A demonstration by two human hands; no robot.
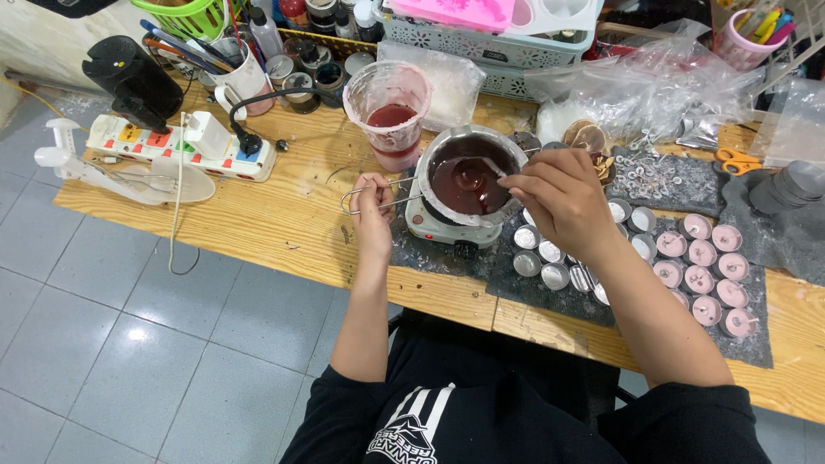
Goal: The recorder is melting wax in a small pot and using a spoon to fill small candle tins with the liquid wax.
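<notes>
Item: metal pot [468, 176] of dark red liquid, seated on a small white hotplate [447, 230] at the wooden table [284, 223]. Our left hand [371, 206] pinches its wire handle [365, 196], left of the pot. Our right hand [559, 199], just right, pinches a spoon [474, 165] dipped in the liquid. Small cups [700, 279] lie right.

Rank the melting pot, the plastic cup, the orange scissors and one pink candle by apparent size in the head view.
1. Melting pot
2. Plastic cup, slightly smaller but farther from the camera, so unsure
3. Orange scissors
4. Pink candle
</notes>
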